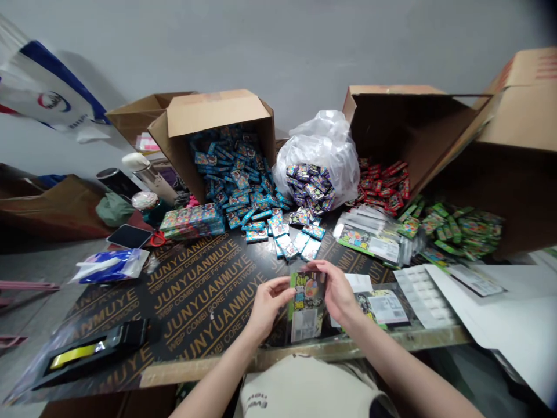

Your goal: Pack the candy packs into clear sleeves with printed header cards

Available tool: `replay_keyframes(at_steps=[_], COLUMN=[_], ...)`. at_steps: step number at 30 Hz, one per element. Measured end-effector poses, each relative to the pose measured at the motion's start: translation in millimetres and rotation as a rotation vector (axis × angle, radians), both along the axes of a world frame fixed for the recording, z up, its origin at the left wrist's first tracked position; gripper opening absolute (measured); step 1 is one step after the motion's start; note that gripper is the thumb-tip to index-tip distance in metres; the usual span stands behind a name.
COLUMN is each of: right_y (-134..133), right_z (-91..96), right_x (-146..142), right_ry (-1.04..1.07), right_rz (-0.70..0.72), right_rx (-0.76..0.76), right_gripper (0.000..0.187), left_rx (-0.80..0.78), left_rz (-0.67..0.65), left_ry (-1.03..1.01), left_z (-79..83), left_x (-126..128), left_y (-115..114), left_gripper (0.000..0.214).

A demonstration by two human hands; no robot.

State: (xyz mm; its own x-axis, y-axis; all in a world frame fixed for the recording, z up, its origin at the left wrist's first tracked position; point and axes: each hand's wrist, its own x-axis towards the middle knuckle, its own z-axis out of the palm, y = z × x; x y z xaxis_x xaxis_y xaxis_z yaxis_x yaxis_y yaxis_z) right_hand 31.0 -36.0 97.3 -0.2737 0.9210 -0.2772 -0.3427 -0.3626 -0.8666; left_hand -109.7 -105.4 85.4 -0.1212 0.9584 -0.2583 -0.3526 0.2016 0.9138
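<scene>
Both my hands hold a clear plastic packet with a black and green printed card upright above the table's near edge. My left hand pinches its left side between thumb and fingers. On the opposite side, my right hand curls its fingers around the top right edge. Just beyond the packet lie several small blue boxes. To the right of my right hand, another printed packet rests on the table, and a stack of similar packets sits further back.
Cardboard boxes spill blue boxes, red boxes and green boxes. Purple boxes fill a plastic bag. A tape dispenser, phone and red scissors lie left; a sticker sheet lies right.
</scene>
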Motion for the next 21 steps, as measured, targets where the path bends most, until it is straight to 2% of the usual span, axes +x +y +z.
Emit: replay_keyframes(at_steps=[4, 7, 9, 11, 13, 15, 17, 21], right_y=[-6.1, -5.3, -3.4, -2.4, -2.8, -4.1, -5.0, -2.9], right_z=[12.3, 14.8, 12.5, 9.5, 8.2, 10.2, 15.2, 27.6], right_x=[-0.1, 3.8, 8.8, 15.3, 21.8, 26.3, 27.7, 23.2], right_ry=[0.077, 0.07, -0.038, -0.189, -0.295, -0.349, -0.391, -0.393], right_rz=[0.151, 0.191, 0.161, 0.134, 0.164, 0.208, 0.23, 0.286], right_rx=[-0.051, -0.023, 0.105, 0.309, 0.494, 0.595, 0.605, 0.47], right_gripper=[0.011, 0.01, 0.013, 0.014, 0.015, 0.016, 0.016, 0.016], left_rx=[-0.127, -0.129, -0.002, 0.231, 0.453, 0.562, 0.519, 0.212], left_rz=[0.029, 0.001, 0.009, 0.028, 0.002, -0.039, -0.05, -0.107], left_ry=[-0.1, -0.056, 0.146, 0.457, 0.725, 0.858, 0.87, 0.666], left_z=[19.0, 30.0, 35.7, 40.9, 45.6, 49.6, 52.7, 57.4], left_x=[-6.2, -14.2, -17.1, -17.4, -16.1, -15.2, -15.9, -21.0], left_y=[5.5, 11.4, 10.5, 5.4, -1.2, -5.2, -4.4, 7.4], left_gripper=[0.024, 0.015, 0.014, 0.013, 0.014, 0.014, 0.011, 0.014])
